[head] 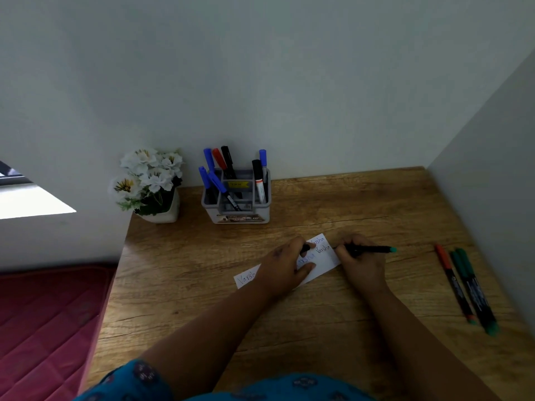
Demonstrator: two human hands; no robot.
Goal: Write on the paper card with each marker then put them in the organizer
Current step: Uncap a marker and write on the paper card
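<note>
**Green-ended marker on the card, three more waiting**

The right hand point(357, 263) has its fingers curled round a black marker point(367, 249) with a green end, the tip at the right edge of the paper card point(321, 264). The left hand point(285, 266) lies on the card and holds it flat on the bench point(202, 285); its fingers seem to pinch a small dark piece, probably the cap point(304, 248), though the view is too dim to be sure.

Risks, as I judge them: the card could slide if the left hand lifts, since the marker is working at its very edge and may run onto the wood. A loosely held cap could drop and roll.

Count: one card, with several written words. Three markers point(466, 287) lie side by side near the right edge of the bench (one orange-capped, two green). The grey organizer point(236, 195) at the back, beside a pot of white flowers point(150, 180), holds roughly seven markers: four blue-capped, one red, two black.
</note>
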